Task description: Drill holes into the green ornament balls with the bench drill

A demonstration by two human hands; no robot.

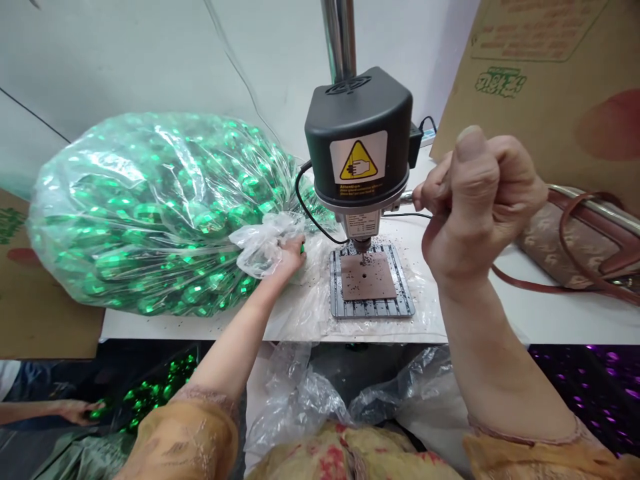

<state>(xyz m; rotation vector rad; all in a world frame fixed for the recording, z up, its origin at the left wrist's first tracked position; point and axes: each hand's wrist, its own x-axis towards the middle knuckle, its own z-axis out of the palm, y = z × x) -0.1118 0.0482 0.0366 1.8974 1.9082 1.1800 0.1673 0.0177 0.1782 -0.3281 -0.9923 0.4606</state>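
A small black bench drill press [359, 143] stands on a white table [550, 320], its bit over a brown pad on a grey slotted base [371, 308]. My right hand [475, 200] is a fist wrapped round the press's metal lever [407, 197] at the machine's right side. My left hand [290, 257] reaches to the mouth of a big clear plastic bag [150, 207] full of shiny green beads. Its fingers are closed on a small green piece [302, 248] beside the crumpled bag opening.
A brown handbag [575, 247] lies right of the press. Cardboard boxes [545, 87] stand at the back right and far left. Crumpled clear plastic [300, 400] hangs below the table over my lap. Another person's hand [75, 410] reaches among green beads at lower left. Drill dust speckles the table.
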